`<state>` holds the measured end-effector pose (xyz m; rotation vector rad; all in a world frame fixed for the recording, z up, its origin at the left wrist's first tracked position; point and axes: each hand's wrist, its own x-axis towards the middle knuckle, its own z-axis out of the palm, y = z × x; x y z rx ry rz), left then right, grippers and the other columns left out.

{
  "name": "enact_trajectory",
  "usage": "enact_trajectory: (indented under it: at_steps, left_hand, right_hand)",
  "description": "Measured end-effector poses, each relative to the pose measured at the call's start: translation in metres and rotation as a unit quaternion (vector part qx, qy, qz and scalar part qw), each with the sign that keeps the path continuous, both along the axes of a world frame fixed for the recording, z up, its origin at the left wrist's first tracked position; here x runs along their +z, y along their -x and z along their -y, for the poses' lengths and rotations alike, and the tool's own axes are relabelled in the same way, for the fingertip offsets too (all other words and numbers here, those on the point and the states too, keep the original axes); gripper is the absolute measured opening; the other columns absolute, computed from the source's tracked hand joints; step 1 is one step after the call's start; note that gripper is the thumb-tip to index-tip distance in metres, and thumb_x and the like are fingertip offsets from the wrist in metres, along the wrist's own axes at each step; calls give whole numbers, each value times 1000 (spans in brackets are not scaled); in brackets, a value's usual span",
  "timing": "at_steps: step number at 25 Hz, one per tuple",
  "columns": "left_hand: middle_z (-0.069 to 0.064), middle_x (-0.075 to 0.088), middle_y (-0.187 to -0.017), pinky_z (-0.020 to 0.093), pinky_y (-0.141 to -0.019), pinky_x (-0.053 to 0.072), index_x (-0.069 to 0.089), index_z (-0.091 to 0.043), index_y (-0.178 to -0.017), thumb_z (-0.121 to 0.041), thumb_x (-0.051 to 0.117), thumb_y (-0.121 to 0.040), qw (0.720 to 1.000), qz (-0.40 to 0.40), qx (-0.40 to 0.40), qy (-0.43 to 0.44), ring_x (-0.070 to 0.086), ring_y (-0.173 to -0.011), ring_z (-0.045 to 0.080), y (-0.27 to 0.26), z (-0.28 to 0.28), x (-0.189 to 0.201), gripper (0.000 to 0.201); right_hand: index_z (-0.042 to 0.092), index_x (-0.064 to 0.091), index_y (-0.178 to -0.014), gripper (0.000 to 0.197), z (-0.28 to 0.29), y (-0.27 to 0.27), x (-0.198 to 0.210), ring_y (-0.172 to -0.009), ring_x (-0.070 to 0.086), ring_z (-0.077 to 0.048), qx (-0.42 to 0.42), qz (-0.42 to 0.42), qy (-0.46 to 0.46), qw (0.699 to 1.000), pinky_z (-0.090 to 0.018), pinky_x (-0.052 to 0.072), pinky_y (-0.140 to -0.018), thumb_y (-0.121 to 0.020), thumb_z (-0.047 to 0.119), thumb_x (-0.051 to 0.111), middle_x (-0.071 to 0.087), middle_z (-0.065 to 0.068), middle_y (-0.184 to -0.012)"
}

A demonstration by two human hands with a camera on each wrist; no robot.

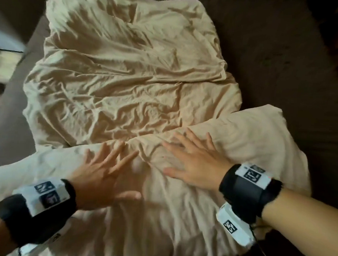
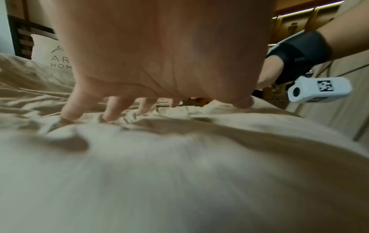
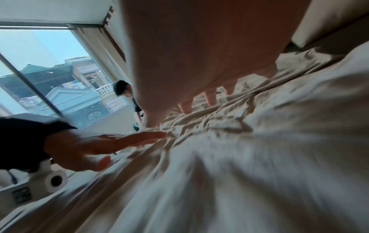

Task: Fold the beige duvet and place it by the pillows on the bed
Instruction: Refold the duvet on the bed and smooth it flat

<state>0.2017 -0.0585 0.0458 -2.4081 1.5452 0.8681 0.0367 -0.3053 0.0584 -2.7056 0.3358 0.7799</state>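
Observation:
The beige duvet [image 1: 127, 81] lies wrinkled across the dark bed [image 1: 277, 75], with its near part folded over as a thicker band [image 1: 243, 137]. My left hand [image 1: 105, 169] is spread flat with straight fingers on the near fold. My right hand [image 1: 192, 159] lies flat beside it, fingers splayed on the cloth. In the left wrist view my left fingertips [image 2: 69, 113] press into the duvet [image 2: 179, 173]. The right wrist view shows my right fingers [image 3: 209, 97] on the duvet [image 3: 259, 157] and my left hand [image 3: 103, 145] alongside.
A white pillow with printed letters [image 2: 49, 52] stands at the headboard, seen in the left wrist view. A window [image 3: 40, 71] and another person [image 3: 123, 91] show in the right wrist view. Bare dark sheet [image 1: 290, 46] lies right of the duvet.

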Motion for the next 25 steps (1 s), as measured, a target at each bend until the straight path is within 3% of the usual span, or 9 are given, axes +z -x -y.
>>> enact_trajectory:
  at_steps: [3, 5, 9, 12, 14, 17, 20, 23, 25]
  left_hand:
    - [1, 11, -167, 73, -111, 23, 11, -45, -156, -104, 32, -58, 998, 37, 6, -45, 0, -149, 48, 6, -82, -18, 117]
    - [-2, 3, -168, 64, -120, 14, 2, -47, -155, -105, 27, -57, 996, 46, 58, -40, -12, -151, 40, -4, -107, -34, 117]
    - [-7, -25, -163, 58, -121, -1, -27, -47, -149, -104, -4, -53, 990, 88, 110, -13, -19, -151, 36, 31, -104, -17, 113]
    - [-8, -39, -156, 72, -113, 5, -32, -51, -144, -109, 12, -49, 996, 74, 45, 17, -26, -147, 39, 90, -135, -16, 120]
    - [-9, -27, -162, 76, -105, 26, -22, -52, -149, -110, 23, -43, 997, 71, 37, 6, -23, -147, 42, 100, -175, -28, 129]
    - [-9, -5, -167, 71, -109, 25, 0, -48, -155, -110, 36, -35, 993, 88, 79, -23, -5, -149, 42, 79, -216, -46, 140]
    - [-7, 9, -167, 68, -111, 21, 9, -46, -156, -110, 29, -40, 988, 92, 77, -92, 11, -149, 45, 82, -208, -29, 134]
    - [-6, 29, -161, 54, -107, 40, 20, -44, -154, -105, 5, -56, 990, 97, 92, -42, 36, -142, 34, 74, -167, 13, 117]
    - [-3, 42, -151, 44, -106, 44, 29, -39, -149, -95, -6, -66, 987, 98, 116, 43, 45, -137, 27, 52, -122, 44, 107]
  right_hand:
    - [50, -16, -147, 78, 16, 79, -22, -149, -19, -15, 20, -45, 117, 992, -50, -14, -116, -76, 84, -12, -18, 10, -162]
    - [41, -11, -152, 85, 41, 110, -30, -150, -15, -13, -127, -64, 196, 970, -47, -10, -117, -76, 78, -20, -19, 8, -163]
    - [44, -6, -153, 66, -26, 74, -12, -150, -16, -21, -302, -34, 103, 947, -61, -3, -116, -94, 69, 11, -23, 10, -161]
    - [51, -6, -150, 69, -157, 46, -7, -149, -21, -17, -92, 73, -13, 993, -60, -15, -114, -89, 77, 11, -21, 11, -162]
    - [50, -5, -150, 72, -186, 68, -29, -149, -19, -16, 45, 37, 34, 998, -59, -15, -115, -87, 80, 13, -17, 10, -163]
    - [43, -2, -153, 77, -102, 149, -55, -150, -12, -14, -145, 15, 155, 977, -45, -9, -119, -87, 79, 12, -14, 9, -164]
    - [39, 0, -155, 77, -45, 198, -35, -149, -15, -9, -320, -57, 187, 927, -58, -7, -116, -88, 77, 10, -14, 13, -163]
    - [35, 10, -155, 66, -60, 141, -6, -151, -11, -21, -364, 29, 146, 919, -69, -3, -112, -96, 65, 13, -6, 8, -164]
    - [38, 12, -154, 58, -80, 71, 16, -151, -8, -23, -283, 129, 97, 945, -66, 0, -115, -100, 58, 17, -4, 10, -164]
